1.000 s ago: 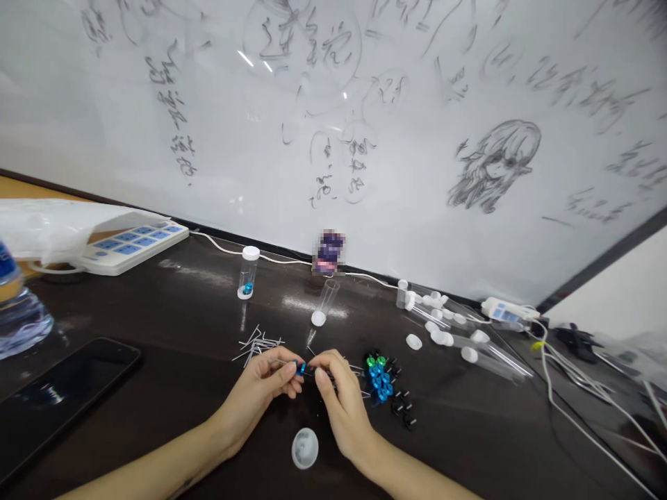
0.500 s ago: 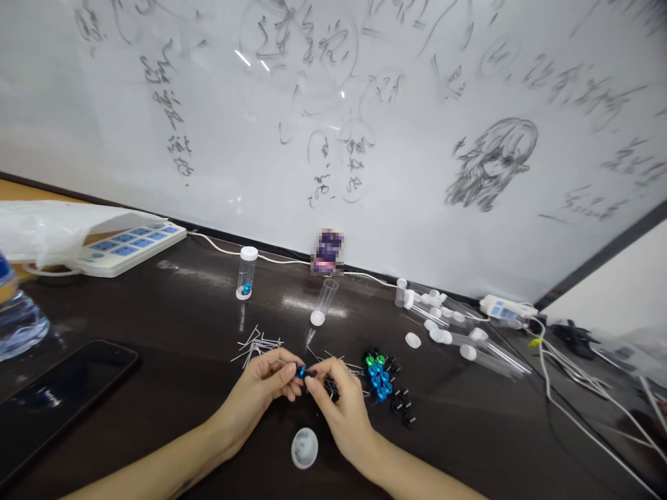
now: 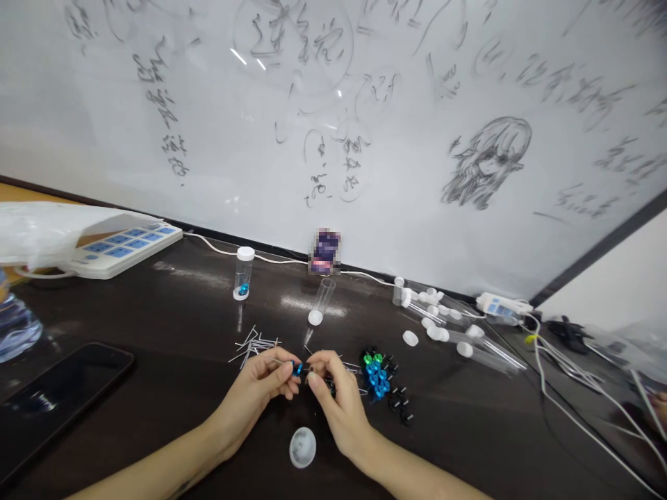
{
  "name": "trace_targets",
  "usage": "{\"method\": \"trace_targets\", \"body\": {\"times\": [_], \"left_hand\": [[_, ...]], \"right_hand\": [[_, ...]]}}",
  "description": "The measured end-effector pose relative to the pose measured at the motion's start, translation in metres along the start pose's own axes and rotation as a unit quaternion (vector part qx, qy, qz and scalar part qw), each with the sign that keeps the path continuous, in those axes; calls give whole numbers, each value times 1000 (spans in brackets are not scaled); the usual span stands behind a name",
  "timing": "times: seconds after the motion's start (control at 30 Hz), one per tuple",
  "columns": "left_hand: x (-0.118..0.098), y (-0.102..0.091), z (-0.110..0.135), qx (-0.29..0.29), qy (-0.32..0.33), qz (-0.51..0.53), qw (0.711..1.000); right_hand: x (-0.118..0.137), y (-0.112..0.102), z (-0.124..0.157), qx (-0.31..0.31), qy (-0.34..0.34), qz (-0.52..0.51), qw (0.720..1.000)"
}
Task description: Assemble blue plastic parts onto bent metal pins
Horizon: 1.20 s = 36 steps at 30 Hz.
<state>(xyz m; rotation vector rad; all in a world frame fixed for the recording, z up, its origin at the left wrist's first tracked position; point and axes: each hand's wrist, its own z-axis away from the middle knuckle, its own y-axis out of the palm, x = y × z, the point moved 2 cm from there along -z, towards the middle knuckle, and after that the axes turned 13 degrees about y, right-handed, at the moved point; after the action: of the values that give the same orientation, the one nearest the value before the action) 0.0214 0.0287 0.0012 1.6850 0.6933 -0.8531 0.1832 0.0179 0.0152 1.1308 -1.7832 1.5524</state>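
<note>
Close together above the dark table, my two hands work on small parts. My left hand [image 3: 263, 378] pinches a small blue metal part [image 3: 297, 369] between thumb and fingers. A thin metal rod [image 3: 275, 360] lies along those fingers and points at the blue part. Just to the right, my right hand [image 3: 333, 389] has thumb and forefinger pressed together on a tiny dark piece, mostly hidden by the fingertips. Below the hands sits a round white cap [image 3: 303, 447] with small bits in it. L-shaped hex keys [image 3: 253, 345] lie behind my left hand.
Blue and green metal parts [image 3: 376, 375] and black knobs [image 3: 401, 399] lie right of my hands. A capped clear tube [image 3: 244, 273] and a tube with white base [image 3: 322, 302] stand behind. Several tubes and caps [image 3: 438, 323] are at right, a phone [image 3: 67, 396] at left.
My right fingertips have drawn slightly away from the blue part, so a small gap shows between the hands. The whole view has shifted a little.
</note>
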Motion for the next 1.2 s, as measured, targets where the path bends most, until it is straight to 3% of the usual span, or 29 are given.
{"method": "trace_targets", "body": {"times": [0.23, 0.5, 0.73, 1.03, 1.2], "left_hand": [[1, 0, -1, 3, 6, 1, 1000], [1, 0, -1, -2, 0, 5, 1000], [1, -2, -1, 3, 9, 5, 1000], [2, -2, -1, 2, -1, 3, 1000], [5, -4, -1, 8, 7, -4, 1000]], "right_hand": [[1, 3, 2, -24, -23, 48, 998], [3, 0, 0, -2, -3, 26, 1000], [2, 0, 2, -25, -49, 14, 998], [2, -1, -1, 7, 0, 24, 1000], [1, -1, -1, 11, -8, 19, 1000]]}}
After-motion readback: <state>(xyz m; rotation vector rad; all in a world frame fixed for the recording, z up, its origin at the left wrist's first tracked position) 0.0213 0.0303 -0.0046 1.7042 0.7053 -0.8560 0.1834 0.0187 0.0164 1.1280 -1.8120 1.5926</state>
